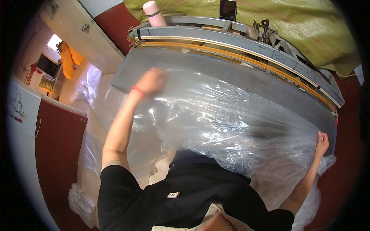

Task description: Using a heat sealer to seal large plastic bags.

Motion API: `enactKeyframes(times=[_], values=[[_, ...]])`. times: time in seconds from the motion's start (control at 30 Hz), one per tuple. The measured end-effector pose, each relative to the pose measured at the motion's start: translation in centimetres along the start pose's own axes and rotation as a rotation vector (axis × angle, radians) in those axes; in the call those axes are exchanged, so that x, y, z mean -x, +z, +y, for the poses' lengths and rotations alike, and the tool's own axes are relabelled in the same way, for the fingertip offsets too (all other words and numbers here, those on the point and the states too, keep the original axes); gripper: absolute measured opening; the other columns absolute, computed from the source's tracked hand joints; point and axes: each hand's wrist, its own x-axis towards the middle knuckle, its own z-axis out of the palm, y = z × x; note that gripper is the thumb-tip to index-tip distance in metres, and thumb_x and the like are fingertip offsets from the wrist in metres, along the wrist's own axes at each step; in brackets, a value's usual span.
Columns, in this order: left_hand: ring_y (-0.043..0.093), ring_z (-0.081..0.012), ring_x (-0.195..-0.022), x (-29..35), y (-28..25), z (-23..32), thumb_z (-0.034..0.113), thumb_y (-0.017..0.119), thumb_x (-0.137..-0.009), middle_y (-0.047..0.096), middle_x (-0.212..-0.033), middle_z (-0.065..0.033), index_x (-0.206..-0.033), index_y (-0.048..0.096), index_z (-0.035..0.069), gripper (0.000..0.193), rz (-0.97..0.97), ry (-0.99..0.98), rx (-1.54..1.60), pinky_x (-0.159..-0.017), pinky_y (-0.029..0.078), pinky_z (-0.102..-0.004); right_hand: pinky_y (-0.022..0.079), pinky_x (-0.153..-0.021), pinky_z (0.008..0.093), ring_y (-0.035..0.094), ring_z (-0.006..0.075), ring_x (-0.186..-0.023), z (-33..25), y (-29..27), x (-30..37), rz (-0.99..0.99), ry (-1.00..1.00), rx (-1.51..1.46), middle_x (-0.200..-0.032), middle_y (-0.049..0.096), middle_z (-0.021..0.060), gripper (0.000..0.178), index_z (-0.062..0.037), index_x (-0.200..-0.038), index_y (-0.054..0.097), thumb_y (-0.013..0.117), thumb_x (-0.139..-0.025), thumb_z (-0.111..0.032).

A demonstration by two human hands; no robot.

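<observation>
Clear plastic sheeting (216,104) spreads in shiny wrinkles over a long grey work surface (262,84) and drapes down its near side around me. At the far right, my right hand (323,142) pinches the sheeting, pulling folds taut toward it. My left hand (154,80), a red band at its wrist, is over the left part of the surface, beside the sheeting's upper left edge. Motion blurs its fingers, so whether it grips the plastic cannot be made out.
A grey metal frame (246,37) with yellow strips runs along the far edge. On or beside it are a pink bottle (153,13), a phone (228,10) and a metal clamp (265,30). A door (83,34) stands left; bundled plastic (81,206) lies at lower left.
</observation>
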Motion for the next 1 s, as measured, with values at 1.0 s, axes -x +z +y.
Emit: enactKeyframes(times=[1.0], values=[[0.043,-0.0065,-0.052,-16.4,7.3,-5.8,0.013,0.057,-0.079,0.052,-0.061,-0.0012,-0.074,0.049,0.004,0.013,1.098,-0.626,0.867,-0.047,0.037,-0.0211,0.04,-0.062,0.0207,0.048,0.0067,-0.063,0.5,12.6,-13.2,0.401,0.24,-0.371,-0.068,0.056,-0.0004,0.02,-0.0023,-0.076,0.055,0.066,-0.075,-0.019]])
